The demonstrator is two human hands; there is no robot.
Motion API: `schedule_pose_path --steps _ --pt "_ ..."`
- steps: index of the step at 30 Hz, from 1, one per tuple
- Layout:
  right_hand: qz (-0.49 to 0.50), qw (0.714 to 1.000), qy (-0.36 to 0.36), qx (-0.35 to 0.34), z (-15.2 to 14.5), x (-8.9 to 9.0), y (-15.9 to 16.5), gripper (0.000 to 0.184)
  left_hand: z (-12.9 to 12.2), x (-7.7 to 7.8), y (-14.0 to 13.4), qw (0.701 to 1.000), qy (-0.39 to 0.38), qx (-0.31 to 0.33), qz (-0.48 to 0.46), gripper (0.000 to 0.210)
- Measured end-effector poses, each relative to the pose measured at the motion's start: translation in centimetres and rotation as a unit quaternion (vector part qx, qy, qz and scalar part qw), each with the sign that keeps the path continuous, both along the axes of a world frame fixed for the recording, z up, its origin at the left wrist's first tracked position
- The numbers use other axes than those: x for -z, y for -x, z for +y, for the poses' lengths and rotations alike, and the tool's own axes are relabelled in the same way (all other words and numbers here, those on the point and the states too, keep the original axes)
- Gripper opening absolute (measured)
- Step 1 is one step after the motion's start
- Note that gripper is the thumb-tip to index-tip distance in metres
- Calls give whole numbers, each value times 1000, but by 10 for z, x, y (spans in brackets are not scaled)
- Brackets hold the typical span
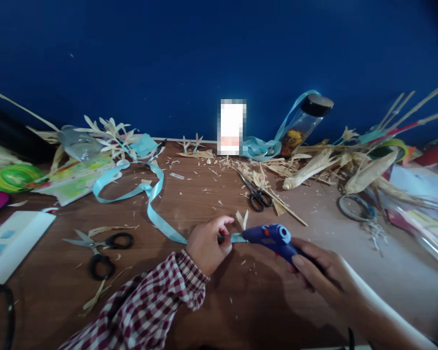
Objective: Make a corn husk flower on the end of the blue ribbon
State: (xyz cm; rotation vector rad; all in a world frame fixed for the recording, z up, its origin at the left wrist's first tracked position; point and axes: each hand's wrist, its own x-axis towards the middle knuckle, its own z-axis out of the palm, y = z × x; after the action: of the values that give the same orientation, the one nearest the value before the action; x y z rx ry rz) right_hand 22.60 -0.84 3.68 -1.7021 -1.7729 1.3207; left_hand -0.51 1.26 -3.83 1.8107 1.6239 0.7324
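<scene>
My right hand point(319, 270) grips a blue glue gun point(264, 236), its nozzle pointing left. The nozzle meets the end of a light-blue ribbon point(164, 224), which my left hand point(208, 245) pinches between thumb and fingers. From the left hand the ribbon trails back to the left in loops. Just above the nozzle stands a small pale husk piece point(242, 219) with pointed tips; whether it is joined to the ribbon I cannot tell. Left of my sleeve lie open scissors point(98, 250) with black handles.
Another pair of scissors point(257, 194) lies beyond the glue gun. Dried husks point(310, 169), a leaning jar point(302, 126) and coiled ribbon point(261, 148) are at the back. A white power strip point(20, 240) sits at left, a tape roll point(355, 209) at right. Scraps litter the table point(204, 194).
</scene>
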Motion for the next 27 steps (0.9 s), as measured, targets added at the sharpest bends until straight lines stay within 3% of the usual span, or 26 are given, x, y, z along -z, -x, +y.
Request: schedule_pose_path --steps 8,12,18,23,27 --pt "64 997 29 -41 9 4 -16 44 0 -3 1 1000 2 2 2 37" --pt "52 997 45 -38 10 5 -14 43 0 -3 2 1000 7 11 1 37" --pt "36 998 13 -59 10 4 -22 43 1 -6 0 1000 18 -4 5 37" --pt "30 996 38 -73 12 11 -29 38 1 -7 -1 1000 25 -3 3 37" --pt "30 996 33 -75 13 12 -21 44 0 -6 0 1000 22 2 2 37"
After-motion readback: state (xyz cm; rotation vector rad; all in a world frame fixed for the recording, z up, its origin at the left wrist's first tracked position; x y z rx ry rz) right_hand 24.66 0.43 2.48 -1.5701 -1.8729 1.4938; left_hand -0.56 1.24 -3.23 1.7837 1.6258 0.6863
